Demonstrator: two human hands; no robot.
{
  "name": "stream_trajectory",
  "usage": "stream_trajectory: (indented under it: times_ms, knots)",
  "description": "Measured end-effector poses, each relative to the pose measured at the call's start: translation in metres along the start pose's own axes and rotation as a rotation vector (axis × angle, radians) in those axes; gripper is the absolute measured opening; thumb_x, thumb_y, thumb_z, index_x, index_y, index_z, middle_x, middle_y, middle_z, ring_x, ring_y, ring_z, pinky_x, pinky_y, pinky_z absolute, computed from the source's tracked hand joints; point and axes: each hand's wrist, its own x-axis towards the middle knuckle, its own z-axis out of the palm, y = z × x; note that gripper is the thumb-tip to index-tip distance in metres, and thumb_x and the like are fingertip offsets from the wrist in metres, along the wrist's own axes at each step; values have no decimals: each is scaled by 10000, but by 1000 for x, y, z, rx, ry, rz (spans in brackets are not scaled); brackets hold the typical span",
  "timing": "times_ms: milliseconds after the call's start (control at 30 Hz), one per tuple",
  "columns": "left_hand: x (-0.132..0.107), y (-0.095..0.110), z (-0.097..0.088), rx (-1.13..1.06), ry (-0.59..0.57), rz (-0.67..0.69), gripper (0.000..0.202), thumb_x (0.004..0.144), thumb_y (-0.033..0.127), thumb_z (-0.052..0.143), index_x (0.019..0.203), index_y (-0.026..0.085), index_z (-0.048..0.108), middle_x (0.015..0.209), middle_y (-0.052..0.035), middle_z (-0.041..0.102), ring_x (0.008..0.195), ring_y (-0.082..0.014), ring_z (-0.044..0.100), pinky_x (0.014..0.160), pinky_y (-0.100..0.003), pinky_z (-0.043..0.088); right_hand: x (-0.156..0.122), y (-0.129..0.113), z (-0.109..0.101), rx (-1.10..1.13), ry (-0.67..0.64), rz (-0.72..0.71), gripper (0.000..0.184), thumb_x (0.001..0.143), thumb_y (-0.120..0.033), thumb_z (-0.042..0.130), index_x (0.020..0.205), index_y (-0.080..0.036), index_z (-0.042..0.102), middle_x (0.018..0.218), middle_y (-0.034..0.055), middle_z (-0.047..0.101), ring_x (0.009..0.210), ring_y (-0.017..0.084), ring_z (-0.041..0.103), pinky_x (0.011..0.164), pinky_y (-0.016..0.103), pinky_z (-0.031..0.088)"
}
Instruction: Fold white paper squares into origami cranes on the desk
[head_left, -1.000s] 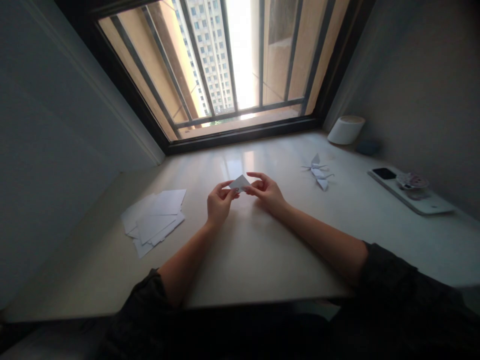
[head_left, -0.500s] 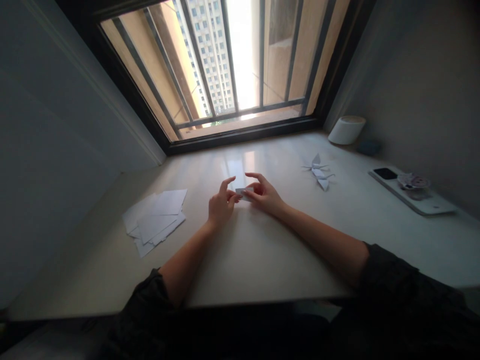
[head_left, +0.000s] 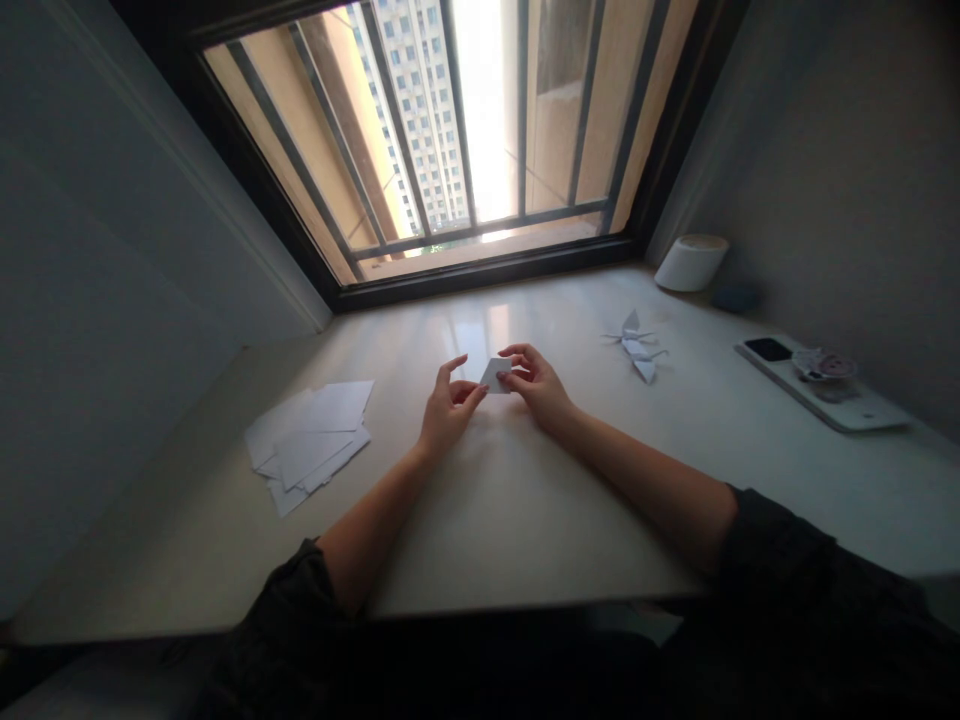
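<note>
A small folded piece of white paper (head_left: pixel 496 375) is held up just above the pale tabletop (head_left: pixel 525 500), in the middle of the view. My right hand (head_left: pixel 538 385) pinches its right edge with thumb and fingers. My left hand (head_left: pixel 448 408) touches its left corner, thumb and middle fingers closed on it, index finger raised. Both forearms stretch forward from dark sleeves.
A loose pile of white paper sheets (head_left: pixel 309 442) lies to the left. Folded paper cranes (head_left: pixel 636 346) sit to the right, beyond them a white cylinder (head_left: pixel 691 262). A phone (head_left: pixel 768 348) and a small round object (head_left: pixel 823 364) rest on a white tray (head_left: pixel 847 405). A barred window (head_left: pixel 465 140) is ahead.
The folded paper was held up, then turned flat and low between the fingers, and now stands upright again in my right hand. My left index finger has lifted off it.
</note>
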Motion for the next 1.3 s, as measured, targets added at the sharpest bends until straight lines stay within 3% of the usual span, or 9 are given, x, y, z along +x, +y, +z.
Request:
stream_trajectory:
  times_ms: [133, 267, 533, 633, 767, 933, 1133, 1300]
  knots:
    - [3, -1, -1, -108, 37, -74, 625, 750, 392, 703, 1288, 197, 453, 795, -35, 715, 735, -164, 687, 688, -250, 493, 1, 4, -1, -14, 8, 5, 289, 681, -364, 702, 907, -216, 600, 835, -10, 623, 700, 130, 589, 673, 287, 477]
    - [5, 1, -2, -148, 73, -99, 540, 726, 383, 721, 1191, 176, 541, 805, -43, 716, 723, -163, 686, 685, -256, 493, 0, 2, -2, -39, -5, 63, 363, 678, -377, 713, 985, -194, 649, 731, 2, 659, 684, 155, 604, 682, 313, 483]
    - [6, 1, -5, -58, 149, -23, 321, 760, 353, 658, 1027, 176, 636, 800, -35, 706, 750, -154, 661, 722, -271, 495, -3, -4, 1, -14, -100, 17, 266, 726, -307, 603, 954, -235, 720, 1000, 27, 707, 895, 185, 636, 809, 357, 518]
    - [7, 0, -7, -34, 155, -18, 268, 767, 349, 629, 974, 181, 661, 800, -32, 701, 752, -154, 649, 703, -264, 489, -4, -1, 2, -97, -134, 1, 313, 702, -264, 623, 996, -231, 724, 972, 38, 724, 887, 205, 650, 802, 367, 519]
    - [7, 1, -8, -40, 108, -14, 276, 795, 338, 579, 1007, 203, 693, 866, -31, 705, 777, -151, 639, 685, -252, 481, -3, 0, 2, -106, -142, 19, 405, 675, -323, 713, 1065, -210, 706, 880, 44, 742, 803, 215, 674, 757, 372, 528]
    - [5, 1, -5, -70, 53, 26, 328, 787, 302, 626, 1099, 224, 689, 1046, -57, 708, 902, -167, 645, 789, -282, 499, -1, -2, 0, -15, -113, 77, 521, 595, -367, 809, 1079, -211, 697, 863, 33, 749, 796, 204, 690, 820, 386, 529]
    - [3, 2, -1, -93, 128, 28, 329, 709, 328, 741, 1012, 203, 730, 1044, -81, 720, 934, -200, 672, 906, -348, 504, -4, -6, 4, -7, -72, 44, 395, 573, -430, 817, 905, -227, 748, 911, 48, 754, 896, 227, 693, 901, 413, 515]
    - [2, 5, -2, -77, 175, 43, 279, 709, 342, 743, 949, 198, 749, 1001, -75, 732, 957, -221, 675, 937, -368, 497, -5, -8, 6, -26, -55, 33, 279, 600, -431, 805, 790, -232, 759, 860, 43, 756, 865, 217, 693, 892, 400, 512]
